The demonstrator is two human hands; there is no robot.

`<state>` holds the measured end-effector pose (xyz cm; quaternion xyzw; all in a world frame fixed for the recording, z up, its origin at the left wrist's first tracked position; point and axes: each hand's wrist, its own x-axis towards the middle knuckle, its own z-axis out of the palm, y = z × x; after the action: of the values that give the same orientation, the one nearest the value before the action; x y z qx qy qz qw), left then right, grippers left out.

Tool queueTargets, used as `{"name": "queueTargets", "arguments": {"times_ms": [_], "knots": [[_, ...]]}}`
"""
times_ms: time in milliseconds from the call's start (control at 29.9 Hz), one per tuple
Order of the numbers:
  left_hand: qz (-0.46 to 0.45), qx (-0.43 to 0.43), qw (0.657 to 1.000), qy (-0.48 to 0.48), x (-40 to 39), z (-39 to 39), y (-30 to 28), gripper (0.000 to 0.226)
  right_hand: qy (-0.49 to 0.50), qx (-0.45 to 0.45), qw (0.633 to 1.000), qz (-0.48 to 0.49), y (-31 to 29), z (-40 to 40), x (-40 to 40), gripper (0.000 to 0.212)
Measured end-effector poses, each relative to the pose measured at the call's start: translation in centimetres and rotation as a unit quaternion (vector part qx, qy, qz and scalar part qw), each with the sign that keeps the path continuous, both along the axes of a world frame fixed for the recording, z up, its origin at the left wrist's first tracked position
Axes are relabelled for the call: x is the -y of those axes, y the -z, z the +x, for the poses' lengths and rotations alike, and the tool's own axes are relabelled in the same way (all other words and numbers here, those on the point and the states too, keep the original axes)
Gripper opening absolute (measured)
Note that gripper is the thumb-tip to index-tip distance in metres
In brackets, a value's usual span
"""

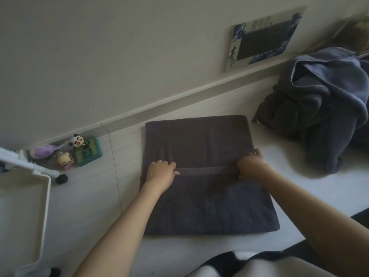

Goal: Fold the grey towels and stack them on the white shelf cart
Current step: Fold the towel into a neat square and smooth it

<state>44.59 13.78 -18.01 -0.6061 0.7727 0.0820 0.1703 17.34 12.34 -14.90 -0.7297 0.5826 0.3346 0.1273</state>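
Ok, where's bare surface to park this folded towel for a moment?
Bare white tabletop lies between the small toy figures and the flat dark grey towel. The white shelf cart's tray shows bare too. Right side is crowded by the heap of unfolded grey towels.

The room is dim and grey, with soft light that brightens the table [299,160] at the right. The towel pile [319,104] casts a soft shadow. Wide-angle bending tilts the wall; the right edge blurs, and detail is soft and grainy.
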Motion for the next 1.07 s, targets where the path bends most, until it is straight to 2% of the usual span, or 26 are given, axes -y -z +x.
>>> {"name": "queueTargets", "arguments": {"times_ms": [100, 234, 368, 435, 468, 569, 602, 669, 736, 870, 970, 1071], "knots": [[-0.027, -0.019, 0.999, -0.005, -0.5, 0.2, 0.5, 0.035, -0.024, -0.001, 1.0, 0.009, -0.2, -0.4, -0.1, 0.034], [-0.054, -0.056, 0.997, -0.014, -0.5, 0.6, 0.6, 0.034, 0.05, 0.075, 0.996, -0.002, -0.4, -1.4, 0.2, 0.03], [-0.035, -0.013, 0.999, -0.022, -0.8, 0.0, 0.5, 0.037, 0.029, 0.037, 0.997, -0.055, 1.1, -1.2, -0.9, 0.025], [-0.055, -0.01, 0.997, -0.051, -1.3, -0.5, 0.6, 0.036, 0.045, 0.04, 0.993, -0.103, 1.5, -0.8, -1.9, 0.03], [-0.103, -0.019, 0.992, -0.071, -1.8, -0.9, 0.7, 0.034, 0.062, 0.053, 0.987, -0.142, 1.6, -0.4, -2.6, 0.035], [-0.218, -0.101, 0.967, -0.087, -4.3, -2.9, 1.1, 0.041, 0.051, 0.162, 0.942, -0.289, 2.4, 1.8, -5.3, 0.047], [-0.21, -0.133, 0.966, -0.074, -5.8, -4.1, 1.6, 0.049, 0.032, 0.21, 0.933, -0.292, 3.0, 2.7, -6.6, 0.048], [-0.159, -0.145, 0.975, -0.054, -8.3, -5.8, 2.4, 0.06, 0.008, 0.257, 0.94, -0.225, 4.5, 4.3, -8.9, 0.051], [-0.113, -0.117, 0.984, -0.069, -9.8, -5.3, 3.5, 0.068, 0.029, 0.244, 0.951, -0.185, 6.1, 4.4, -10.5, 0.056], [-0.112, -0.082, 0.982, -0.13, -10.4, -0.3, 5.0, 0.069, 0.104, 0.196, 0.951, -0.215, 7.1, 1.3, -11.3, 0.063], [-0.086, -0.096, 0.981, -0.145, -9.9, 1.8, 4.8, 0.072, 0.154, 0.184, 0.946, -0.219, 7.0, -0.3, -11.3, 0.067], [-0.095, -0.129, 0.978, -0.132, -10.4, 1.5, 4.2, 0.071, 0.153, 0.195, 0.945, -0.216, 5.9, -0.2, -11.6, 0.069]]}}
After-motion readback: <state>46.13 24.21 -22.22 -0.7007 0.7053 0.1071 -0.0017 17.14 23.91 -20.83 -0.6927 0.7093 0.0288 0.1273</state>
